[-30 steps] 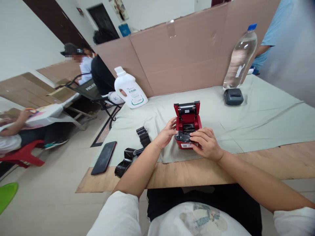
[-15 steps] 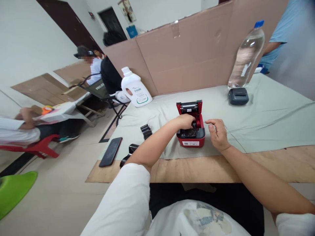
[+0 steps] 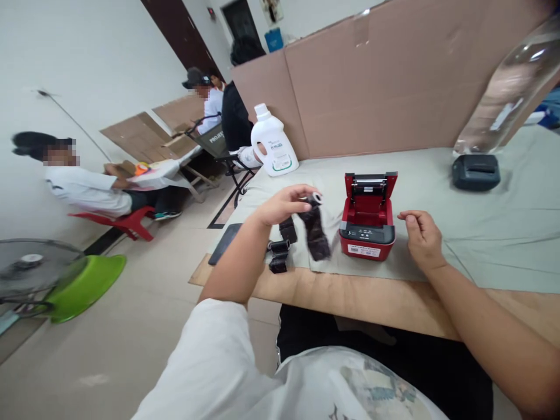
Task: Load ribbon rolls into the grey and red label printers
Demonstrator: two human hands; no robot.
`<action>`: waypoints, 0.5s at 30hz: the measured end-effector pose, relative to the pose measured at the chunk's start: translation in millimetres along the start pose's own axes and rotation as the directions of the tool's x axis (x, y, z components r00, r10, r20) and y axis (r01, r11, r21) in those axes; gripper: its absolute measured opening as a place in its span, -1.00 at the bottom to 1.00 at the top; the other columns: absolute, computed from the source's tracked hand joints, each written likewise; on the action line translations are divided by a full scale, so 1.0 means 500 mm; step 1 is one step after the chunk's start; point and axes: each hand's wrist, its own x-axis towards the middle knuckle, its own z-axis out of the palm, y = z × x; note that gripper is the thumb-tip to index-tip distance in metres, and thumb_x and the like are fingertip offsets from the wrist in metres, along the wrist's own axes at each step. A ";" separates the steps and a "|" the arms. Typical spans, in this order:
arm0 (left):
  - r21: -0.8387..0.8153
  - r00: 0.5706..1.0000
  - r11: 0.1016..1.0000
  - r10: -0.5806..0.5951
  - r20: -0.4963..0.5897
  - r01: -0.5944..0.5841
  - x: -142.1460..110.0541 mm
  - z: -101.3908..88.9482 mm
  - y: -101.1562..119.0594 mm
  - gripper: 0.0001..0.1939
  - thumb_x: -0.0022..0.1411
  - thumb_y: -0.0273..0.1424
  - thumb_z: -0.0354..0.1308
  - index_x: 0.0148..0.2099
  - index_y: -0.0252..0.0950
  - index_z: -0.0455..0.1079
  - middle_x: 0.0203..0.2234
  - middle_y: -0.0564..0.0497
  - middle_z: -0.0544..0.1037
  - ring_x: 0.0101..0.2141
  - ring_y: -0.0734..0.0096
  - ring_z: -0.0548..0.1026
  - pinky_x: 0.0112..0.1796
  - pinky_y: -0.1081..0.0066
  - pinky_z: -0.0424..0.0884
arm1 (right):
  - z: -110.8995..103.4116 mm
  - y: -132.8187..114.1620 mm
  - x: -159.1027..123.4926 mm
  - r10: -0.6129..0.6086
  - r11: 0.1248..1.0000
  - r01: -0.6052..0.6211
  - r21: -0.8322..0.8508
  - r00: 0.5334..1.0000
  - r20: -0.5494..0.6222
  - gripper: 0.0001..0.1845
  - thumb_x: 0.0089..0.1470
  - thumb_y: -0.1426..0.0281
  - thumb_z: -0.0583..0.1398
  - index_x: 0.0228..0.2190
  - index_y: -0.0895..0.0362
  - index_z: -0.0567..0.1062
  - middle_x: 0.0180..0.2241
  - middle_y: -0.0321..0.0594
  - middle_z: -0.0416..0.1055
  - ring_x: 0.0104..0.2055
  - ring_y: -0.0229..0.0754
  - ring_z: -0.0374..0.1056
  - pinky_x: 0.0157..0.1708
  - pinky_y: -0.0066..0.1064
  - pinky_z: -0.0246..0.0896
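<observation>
A roll of black labels [image 3: 315, 233] is pinched in my left hand [image 3: 286, 204], its loose strip hanging down over the table left of the printer. The red and black label printer [image 3: 367, 233] stands with its lid raised, and its red inside shows no roll. Just right of the printer, my right hand [image 3: 423, 240] hovers with fingers curled in and nothing visible in them. Two more black rolls lie beneath and beside my left hand: a label roll [image 3: 279, 254] near the table edge and another black label piece [image 3: 287, 230], partly hidden.
A dark phone [image 3: 224, 244] lies at the table's left edge, partly behind my forearm. At the back stand a white detergent bottle [image 3: 276, 146] and a large clear bottle [image 3: 499, 99] by the cardboard screen [image 3: 385, 87]. A small black device [image 3: 476, 172] sits at right. Other people sit at left.
My left hand has come out of the printer and moved left with a black label roll. The view has turned left. My right hand stays beside the printer, its fingers more curled.
</observation>
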 end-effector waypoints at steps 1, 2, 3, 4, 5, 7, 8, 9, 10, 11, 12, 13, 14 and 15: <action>0.027 0.996 0.997 -0.064 -0.061 0.066 -0.027 -0.039 -0.003 -0.55 -0.03 -0.25 0.37 -0.08 -0.32 0.47 -0.27 -0.06 0.56 -0.32 0.37 0.49 -0.25 0.36 0.39 | 0.001 -0.001 -0.001 0.006 1.000 -0.006 -0.001 1.000 0.012 -0.65 0.22 0.13 0.03 -0.25 0.07 0.49 -0.26 -0.11 0.52 -0.17 -0.03 0.39 -0.12 -0.11 0.28; 0.062 0.984 0.989 -0.124 -0.127 0.133 -0.053 -0.077 -0.010 -0.54 -0.05 -0.25 0.36 -0.09 -0.32 0.48 -0.29 -0.04 0.56 -0.33 0.37 0.48 -0.25 0.35 0.39 | 0.003 -0.003 -0.001 0.010 1.000 -0.010 -0.005 1.000 0.026 -0.65 0.22 0.13 0.03 -0.25 0.07 0.49 -0.26 -0.12 0.52 -0.18 -0.04 0.39 -0.13 -0.11 0.28; 0.109 0.965 0.972 -0.186 -0.182 0.208 -0.075 -0.112 -0.021 -0.54 -0.09 -0.25 0.37 -0.11 -0.31 0.48 -0.30 -0.03 0.57 -0.32 0.36 0.48 -0.24 0.34 0.39 | 0.004 -0.004 -0.002 0.010 1.000 -0.010 -0.011 0.999 0.041 -0.65 0.21 0.13 0.03 -0.26 0.07 0.49 -0.26 -0.12 0.51 -0.19 -0.04 0.39 -0.13 -0.12 0.29; 0.155 0.940 0.947 -0.240 -0.244 0.282 -0.096 -0.143 -0.036 -0.54 -0.13 -0.27 0.38 -0.13 -0.32 0.48 -0.31 -0.02 0.57 -0.32 0.35 0.48 -0.23 0.34 0.39 | 0.005 -0.005 -0.003 0.008 1.000 -0.007 -0.018 0.998 0.055 -0.65 0.21 0.13 0.03 -0.26 0.07 0.49 -0.27 -0.12 0.51 -0.20 -0.04 0.39 -0.14 -0.12 0.29; 0.201 0.908 0.909 -0.300 -0.291 0.365 -0.113 -0.170 -0.054 -0.53 -0.16 -0.28 0.38 -0.14 -0.31 0.48 -0.31 -0.02 0.57 -0.30 0.33 0.48 -0.22 0.32 0.40 | 0.006 -0.006 -0.003 0.007 1.000 -0.005 -0.025 0.998 0.065 -0.65 0.21 0.13 0.03 -0.25 0.07 0.49 -0.27 -0.12 0.50 -0.21 -0.04 0.38 -0.15 -0.12 0.29; 0.291 0.841 0.814 -0.381 -0.385 0.502 -0.138 -0.205 -0.099 -0.54 -0.20 -0.29 0.36 -0.17 -0.31 0.48 -0.31 -0.02 0.57 -0.27 0.28 0.49 -0.20 0.28 0.41 | 0.008 -0.006 -0.004 0.008 0.999 -0.005 -0.038 0.997 0.077 -0.65 0.20 0.13 0.03 -0.25 0.07 0.50 -0.27 -0.12 0.50 -0.23 -0.05 0.37 -0.16 -0.13 0.29; 0.339 0.810 0.760 -0.400 -0.428 0.554 -0.147 -0.214 -0.124 -0.55 -0.22 -0.30 0.35 -0.19 -0.31 0.48 -0.31 -0.02 0.57 -0.25 0.25 0.49 -0.18 0.27 0.42 | 0.009 -0.005 -0.004 0.011 0.999 -0.008 -0.044 0.997 0.080 -0.65 0.20 0.13 0.03 -0.25 0.07 0.50 -0.27 -0.12 0.49 -0.24 -0.06 0.37 -0.17 -0.14 0.29; 0.389 0.784 0.700 -0.412 -0.465 0.599 -0.152 -0.219 -0.147 -0.57 -0.22 -0.31 0.33 -0.21 -0.31 0.47 -0.31 -0.02 0.57 -0.22 0.23 0.49 -0.16 0.27 0.42 | 0.010 -0.004 -0.004 0.016 0.999 -0.012 -0.048 0.996 0.082 -0.65 0.20 0.13 0.03 -0.26 0.07 0.50 -0.28 -0.12 0.49 -0.24 -0.06 0.37 -0.17 -0.14 0.29; 0.437 0.761 0.637 -0.421 -0.493 0.635 -0.155 -0.220 -0.168 -0.59 -0.22 -0.33 0.32 -0.22 -0.30 0.47 -0.31 -0.02 0.57 -0.20 0.21 0.50 -0.14 0.27 0.43 | 0.011 -0.002 -0.005 0.020 0.999 -0.016 -0.051 0.997 0.081 -0.65 0.20 0.13 0.03 -0.26 0.06 0.50 -0.28 -0.13 0.50 -0.25 -0.06 0.37 -0.17 -0.15 0.29; 0.477 0.743 0.577 -0.432 -0.511 0.663 -0.155 -0.219 -0.187 -0.61 -0.21 -0.34 0.31 -0.22 -0.29 0.47 -0.31 -0.02 0.58 -0.19 0.21 0.50 -0.13 0.28 0.43 | 0.011 0.000 -0.005 0.024 0.998 -0.020 -0.052 0.997 0.078 -0.66 0.19 0.13 0.04 -0.27 0.06 0.50 -0.28 -0.14 0.50 -0.24 -0.07 0.37 -0.18 -0.16 0.29; 0.506 0.729 0.527 -0.445 -0.520 0.683 -0.152 -0.216 -0.201 -0.61 -0.19 -0.35 0.30 -0.21 -0.29 0.47 -0.29 -0.03 0.58 -0.18 0.20 0.51 -0.12 0.29 0.43 | 0.012 0.001 -0.005 0.029 0.998 -0.025 -0.050 0.997 0.074 -0.66 0.19 0.13 0.04 -0.27 0.06 0.50 -0.29 -0.14 0.50 -0.24 -0.07 0.37 -0.18 -0.17 0.29; 0.523 0.718 0.492 -0.457 -0.526 0.696 -0.147 -0.213 -0.212 -0.60 -0.16 -0.34 0.30 -0.18 -0.30 0.47 -0.27 -0.05 0.58 -0.18 0.18 0.51 -0.12 0.28 0.44 | 0.012 0.003 -0.005 0.035 0.998 -0.032 -0.048 0.997 0.070 -0.66 0.19 0.13 0.04 -0.27 0.05 0.50 -0.29 -0.15 0.50 -0.24 -0.07 0.38 -0.18 -0.17 0.29; 0.536 0.710 0.466 -0.457 -0.536 0.704 -0.139 -0.210 -0.218 -0.58 -0.12 -0.31 0.29 -0.15 -0.31 0.47 -0.23 -0.08 0.58 -0.17 0.16 0.52 -0.12 0.27 0.44 | 0.013 0.004 -0.006 0.042 0.998 -0.039 -0.045 0.997 0.068 -0.66 0.19 0.13 0.04 -0.27 0.06 0.49 -0.29 -0.15 0.50 -0.23 -0.07 0.38 -0.18 -0.17 0.29; 0.548 0.708 0.447 -0.444 -0.550 0.707 -0.128 -0.207 -0.222 -0.56 -0.07 -0.29 0.27 -0.10 -0.32 0.46 -0.18 -0.12 0.57 -0.15 0.14 0.52 -0.11 0.25 0.44 | 0.013 0.005 -0.006 0.050 0.998 -0.047 -0.044 0.996 0.069 -0.66 0.19 0.12 0.04 -0.27 0.06 0.49 -0.29 -0.15 0.50 -0.23 -0.07 0.39 -0.18 -0.18 0.29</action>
